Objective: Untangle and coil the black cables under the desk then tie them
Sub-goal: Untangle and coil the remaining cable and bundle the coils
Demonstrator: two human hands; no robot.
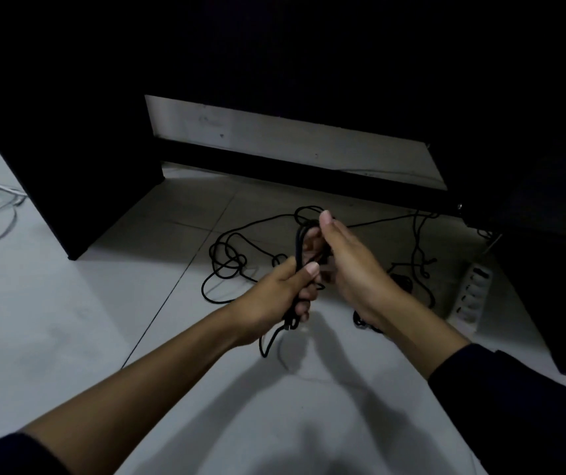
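Right now the left hand (286, 289) is wrapped around a small bundle of coiled black cable (298, 255), thumb pressed over the strands and fingers curled beneath, with a short tail hanging from the bottom of the fist toward the floor (69, 303). Just beside it, the right hand (346, 258) reaches to the top of the same bundle, thumb raised and fingers curled around the upper loop, pinching it. Most of the cable is not yet gathered: a tangled heap of loose cable (226, 262) lies on the tiles left of the hands, 1 strand runs back toward the dark desk (309, 46), and more hangs and trails at the right near a white power strip (471, 296). The step in hand looks like laying a new loop onto the coil, so the task is probably still early. To do it well, I would keep the left grip firm enough that the finished loops cannot slide, while the right hand feeds slack in even loops of matching length, letting the cord roll between the fingers so no twist builds up. Pulling hard risks tightening the knots in the heap; it seems wiser to shake those open first.
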